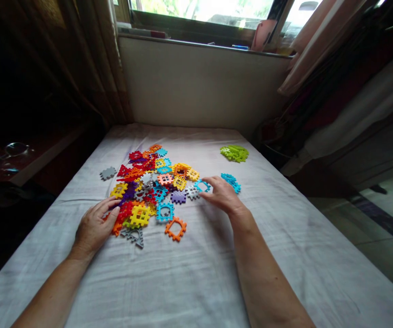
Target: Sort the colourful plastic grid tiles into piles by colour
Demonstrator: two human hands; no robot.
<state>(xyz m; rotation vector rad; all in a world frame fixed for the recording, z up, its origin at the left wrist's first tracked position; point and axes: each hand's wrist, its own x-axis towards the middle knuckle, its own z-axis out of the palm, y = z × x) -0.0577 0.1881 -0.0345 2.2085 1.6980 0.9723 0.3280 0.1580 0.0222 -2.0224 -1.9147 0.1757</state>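
Observation:
A mixed pile of toothed plastic building tiles in several colours lies on the bed sheet. My right hand [222,196] is at the pile's right edge, its thumb and forefinger closed on a light blue window-frame tile [203,186]. Close to that tile are a grey grid tile [192,192] and a purple tile [178,197]. My left hand [95,225] rests at the pile's left side with fingers stretched out, touching its edge beside a yellow tile [119,190] and red tiles [125,212]. An orange frame tile [176,228] and a grey triangular piece [135,237] lie at the front.
Green tiles [234,153] form a separate heap at the back right, with a blue heap [231,182] nearer, partly behind my right hand. One grey tile [108,173] lies apart on the left. Beyond the bed [189,287] stand a wall [199,86] and a window.

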